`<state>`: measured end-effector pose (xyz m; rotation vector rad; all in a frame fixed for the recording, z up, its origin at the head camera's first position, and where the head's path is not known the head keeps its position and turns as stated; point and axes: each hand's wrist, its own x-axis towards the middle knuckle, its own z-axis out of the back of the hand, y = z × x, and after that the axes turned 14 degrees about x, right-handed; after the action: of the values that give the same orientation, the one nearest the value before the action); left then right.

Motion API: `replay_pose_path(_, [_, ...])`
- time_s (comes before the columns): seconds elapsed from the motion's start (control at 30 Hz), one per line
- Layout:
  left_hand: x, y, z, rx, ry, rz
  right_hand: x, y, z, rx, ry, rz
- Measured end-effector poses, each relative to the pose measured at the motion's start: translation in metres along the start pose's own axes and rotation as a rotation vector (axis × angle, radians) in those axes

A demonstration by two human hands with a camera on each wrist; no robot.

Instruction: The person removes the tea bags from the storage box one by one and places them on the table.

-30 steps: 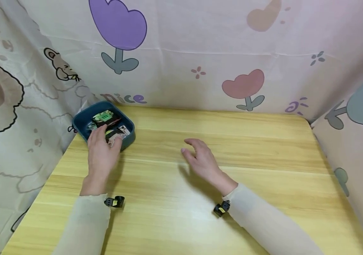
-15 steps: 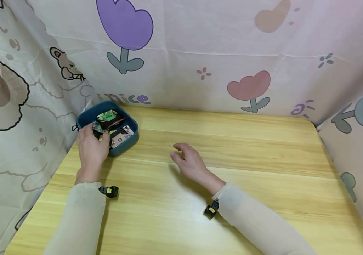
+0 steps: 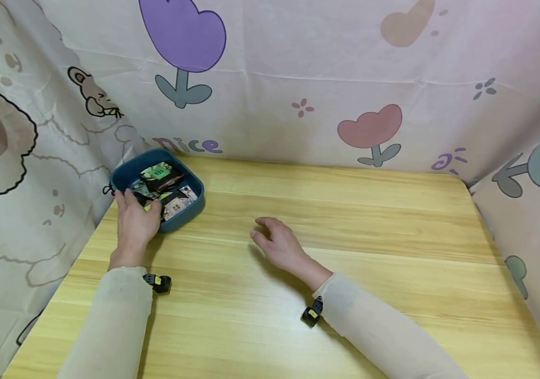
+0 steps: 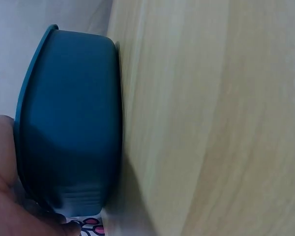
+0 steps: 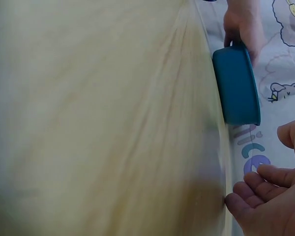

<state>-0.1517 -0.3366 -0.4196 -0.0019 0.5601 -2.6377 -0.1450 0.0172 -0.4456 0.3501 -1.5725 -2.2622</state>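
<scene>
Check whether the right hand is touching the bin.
Apart: the head view plainly shows a stretch of tabletop between the right hand and the bin.

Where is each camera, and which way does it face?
Head: worn there, facing forward and down at the table; left hand, right hand and sleeves show.
Left wrist: worn there, facing the blue box side-on; part of that hand shows.
Right wrist: worn there, facing across the table; both hands show.
All three share the box.
</scene>
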Motion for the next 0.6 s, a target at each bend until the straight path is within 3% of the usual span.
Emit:
replay_pose_path(0.23, [-0.006,-0.008,-0.005,0.014,0.028,-0.069,-0.002,0.001,0.002,-0.005,-0.003,-0.010])
replay_pose_path(0.6, [-0.023,-0.035,-0.020,-0.011,0.037,-0.186,-0.003,-0.001,0.008,-0.006,-0.032,-0.014])
